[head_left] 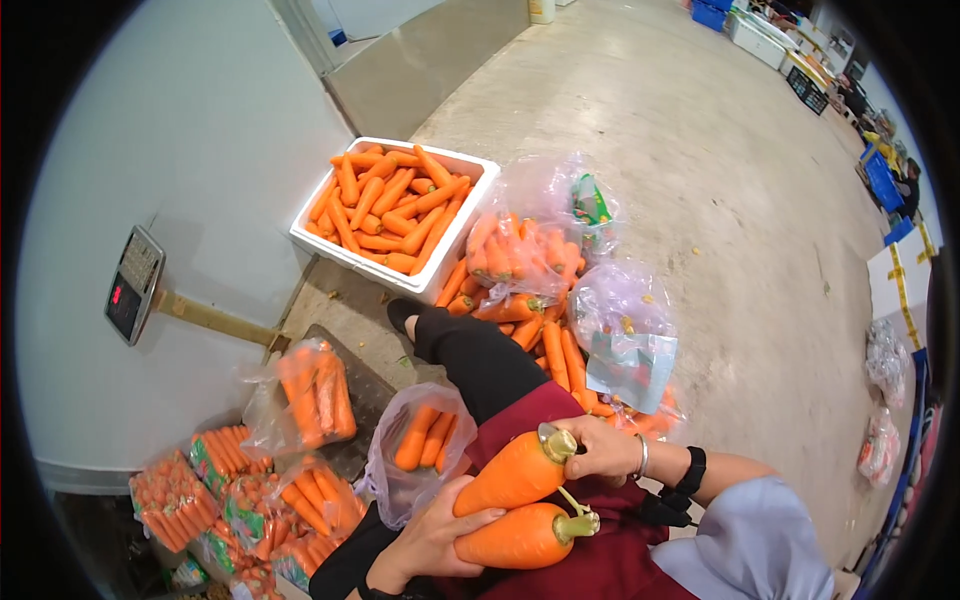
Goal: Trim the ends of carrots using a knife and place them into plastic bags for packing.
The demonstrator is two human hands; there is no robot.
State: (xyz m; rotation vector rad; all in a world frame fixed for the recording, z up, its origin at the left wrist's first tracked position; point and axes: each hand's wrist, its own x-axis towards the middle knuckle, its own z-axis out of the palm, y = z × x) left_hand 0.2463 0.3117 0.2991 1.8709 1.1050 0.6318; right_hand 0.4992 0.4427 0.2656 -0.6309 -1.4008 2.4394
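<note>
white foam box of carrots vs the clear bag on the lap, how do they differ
The white foam box is rigid and open-topped, and sits on the floor; the clear bag is soft and rests against the person's leg. The box is heaped with many loose carrots; the bag holds only a few carrots. Both hold orange carrots without green tops.

Two carrots (pixel 515 505) lie stacked on the lap, left hand (pixel 435 545) under them, right hand (pixel 605 450) at their right ends. An open bag (pixel 420 450) sits just left. A box (pixel 395 210) of carrots stands far, bagged carrots (pixel 230 490) near left on the floor.
</note>
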